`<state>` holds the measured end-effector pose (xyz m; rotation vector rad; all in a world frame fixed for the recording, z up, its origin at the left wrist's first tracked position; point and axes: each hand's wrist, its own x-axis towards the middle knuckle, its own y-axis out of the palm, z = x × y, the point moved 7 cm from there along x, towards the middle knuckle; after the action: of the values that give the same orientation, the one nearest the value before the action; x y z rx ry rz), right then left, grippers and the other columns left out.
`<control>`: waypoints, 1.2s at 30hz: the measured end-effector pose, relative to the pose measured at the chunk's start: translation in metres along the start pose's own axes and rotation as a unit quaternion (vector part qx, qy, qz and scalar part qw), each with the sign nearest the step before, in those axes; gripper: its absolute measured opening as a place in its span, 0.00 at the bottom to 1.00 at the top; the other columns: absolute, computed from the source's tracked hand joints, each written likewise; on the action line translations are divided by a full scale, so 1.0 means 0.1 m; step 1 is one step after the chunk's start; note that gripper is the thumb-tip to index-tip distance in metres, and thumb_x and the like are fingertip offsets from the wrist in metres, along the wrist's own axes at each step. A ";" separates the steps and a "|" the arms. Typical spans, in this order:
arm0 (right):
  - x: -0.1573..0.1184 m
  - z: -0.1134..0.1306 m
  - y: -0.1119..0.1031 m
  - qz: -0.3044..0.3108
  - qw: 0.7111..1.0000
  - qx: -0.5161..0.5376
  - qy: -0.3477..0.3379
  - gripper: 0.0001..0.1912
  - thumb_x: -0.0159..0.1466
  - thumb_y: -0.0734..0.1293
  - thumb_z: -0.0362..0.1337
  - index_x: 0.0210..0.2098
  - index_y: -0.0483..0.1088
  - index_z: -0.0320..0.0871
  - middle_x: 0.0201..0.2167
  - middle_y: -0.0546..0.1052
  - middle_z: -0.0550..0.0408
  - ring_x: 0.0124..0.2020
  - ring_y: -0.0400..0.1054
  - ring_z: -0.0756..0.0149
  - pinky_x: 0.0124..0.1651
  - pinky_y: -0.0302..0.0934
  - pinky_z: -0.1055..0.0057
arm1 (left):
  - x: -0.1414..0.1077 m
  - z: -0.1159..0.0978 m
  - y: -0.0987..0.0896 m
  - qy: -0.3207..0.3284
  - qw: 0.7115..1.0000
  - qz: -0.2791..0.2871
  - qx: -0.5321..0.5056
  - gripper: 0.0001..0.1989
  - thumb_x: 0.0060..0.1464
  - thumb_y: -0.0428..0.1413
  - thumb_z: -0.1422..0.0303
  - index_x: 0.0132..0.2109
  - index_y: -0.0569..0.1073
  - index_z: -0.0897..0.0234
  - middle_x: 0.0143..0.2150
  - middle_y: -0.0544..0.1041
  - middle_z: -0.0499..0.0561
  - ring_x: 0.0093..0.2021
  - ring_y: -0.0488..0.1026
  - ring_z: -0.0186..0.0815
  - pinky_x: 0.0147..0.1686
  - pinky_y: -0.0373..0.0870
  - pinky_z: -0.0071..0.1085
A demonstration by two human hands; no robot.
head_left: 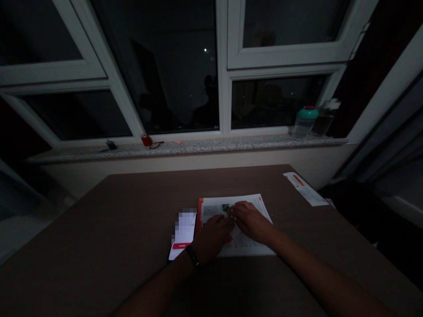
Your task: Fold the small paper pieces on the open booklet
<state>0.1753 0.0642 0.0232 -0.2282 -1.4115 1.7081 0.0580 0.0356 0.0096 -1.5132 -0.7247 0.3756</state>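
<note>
Dim room, brown tabletop (99,229) below a dark window (178,66); landmark for all places: the printed page (253,244), lying on the tabletop in front of the person. Left hand (213,237) over the page's left half, palm down, fingers bent; right hand (253,221) over its middle, reaching in from the right. Hands together, fingertips meeting near the page's centre; cannot tell whether anything is pinched between them. Black wristband (192,256) on the left wrist, just off the page's lower left corner. Page has an orange strip along its left edge. Just left of the page: phone (184,233), screen lit, red bar near its lower end, upper part pixelated. Right of the page and farther off: narrow paper strip (306,190) with an orange patch, near the tabletop edge. Beyond the page: speckled sill (205,146), bearing a small red container (146,140) to the left and a teal-lidded bottle (304,123) to the right.
</note>
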 end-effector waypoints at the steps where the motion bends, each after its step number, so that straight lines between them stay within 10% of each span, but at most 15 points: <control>1: 0.00 0.00 -0.01 0.001 1.000 0.001 0.000 0.15 0.68 0.60 0.31 0.53 0.69 0.43 0.51 0.74 0.47 0.56 0.60 0.55 0.58 0.58 0.55 | 0.00 0.00 -0.01 0.001 1.000 0.000 -0.002 0.20 0.62 0.52 0.78 0.59 0.65 0.62 0.60 0.70 0.53 0.60 0.63 0.43 0.58 0.64 0.41; 36: -0.05 -0.12 0.05 0.004 1.000 -0.001 0.011 0.18 0.65 0.62 0.31 0.55 0.70 0.44 0.59 0.70 0.47 0.62 0.55 0.53 0.61 0.57 0.51 | -0.04 0.06 0.02 -0.054 0.997 0.012 -0.058 0.28 0.61 0.53 0.76 0.65 0.58 0.57 0.63 0.66 0.52 0.62 0.60 0.44 0.59 0.61 0.44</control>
<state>0.1832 0.0692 0.0135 -0.2527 -1.3979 1.7070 0.0519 0.0380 0.0063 -1.6215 -0.8263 0.4434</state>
